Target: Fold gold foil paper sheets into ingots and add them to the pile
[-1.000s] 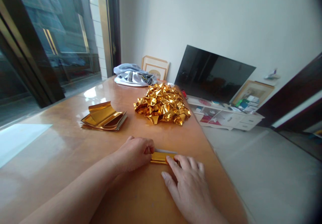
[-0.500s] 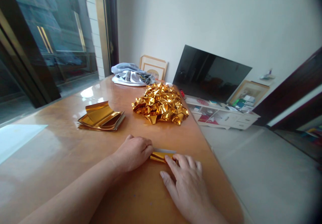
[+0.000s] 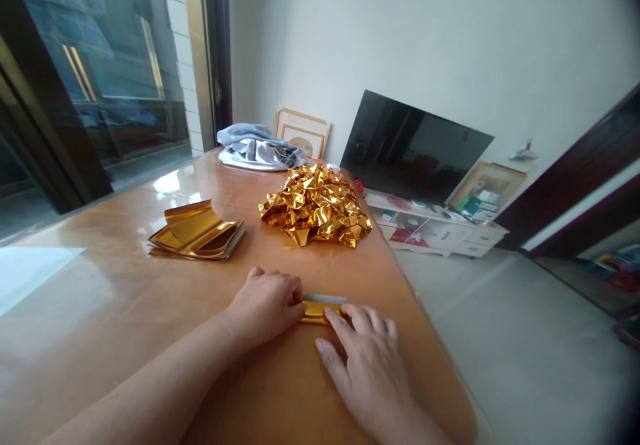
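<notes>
A small folded piece of gold foil paper [image 3: 315, 312] lies on the wooden table [image 3: 125, 298] near its right edge. My left hand [image 3: 265, 305] pinches the left end of the piece with curled fingers. My right hand [image 3: 367, 365] lies flat beside it, with fingertips pressing on the right end. Only a short strip of the gold piece shows between the two hands.
A heap of crumpled gold foil shapes [image 3: 315, 205] sits farther back on the table. A stack of flat gold sheets [image 3: 195, 235] lies to the left. A grey cloth bundle [image 3: 257, 146] rests at the far end. The table's right edge drops to the floor; a television [image 3: 415, 148] stands beyond.
Both hands stay on the gold piece; the visible strip between them has become a little shorter. The view has shifted slightly.
</notes>
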{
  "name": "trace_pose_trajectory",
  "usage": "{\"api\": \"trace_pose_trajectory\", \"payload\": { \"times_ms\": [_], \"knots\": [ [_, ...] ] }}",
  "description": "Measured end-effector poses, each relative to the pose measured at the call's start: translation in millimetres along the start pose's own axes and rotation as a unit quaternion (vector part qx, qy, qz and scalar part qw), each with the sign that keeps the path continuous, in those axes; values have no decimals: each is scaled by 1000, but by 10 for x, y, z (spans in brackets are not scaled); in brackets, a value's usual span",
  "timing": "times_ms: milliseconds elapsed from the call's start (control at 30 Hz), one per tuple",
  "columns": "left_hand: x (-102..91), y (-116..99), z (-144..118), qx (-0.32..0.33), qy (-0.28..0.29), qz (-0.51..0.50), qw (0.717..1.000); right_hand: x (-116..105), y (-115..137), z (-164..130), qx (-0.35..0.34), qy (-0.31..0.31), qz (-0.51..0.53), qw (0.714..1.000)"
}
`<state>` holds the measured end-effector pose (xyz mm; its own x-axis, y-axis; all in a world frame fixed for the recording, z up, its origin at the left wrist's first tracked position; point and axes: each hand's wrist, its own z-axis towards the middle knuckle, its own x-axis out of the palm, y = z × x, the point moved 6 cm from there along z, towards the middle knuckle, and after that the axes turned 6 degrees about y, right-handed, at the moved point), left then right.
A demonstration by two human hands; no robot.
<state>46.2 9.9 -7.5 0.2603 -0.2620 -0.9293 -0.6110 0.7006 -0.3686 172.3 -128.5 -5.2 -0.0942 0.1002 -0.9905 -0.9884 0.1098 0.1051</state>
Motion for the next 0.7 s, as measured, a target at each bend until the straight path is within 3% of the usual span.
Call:
{"api": "trace_pose_trajectory", "payload": {
  "times_ms": [367, 700],
  "knots": [
    [-3, -45, -7, 15, 1, 15, 1000, 4, -1, 0, -1, 4, -11, 1000],
    [-36, -227, -59, 148, 3, 47, 988, -35, 21, 5, -10, -5, -5, 1000]
  ]
}}
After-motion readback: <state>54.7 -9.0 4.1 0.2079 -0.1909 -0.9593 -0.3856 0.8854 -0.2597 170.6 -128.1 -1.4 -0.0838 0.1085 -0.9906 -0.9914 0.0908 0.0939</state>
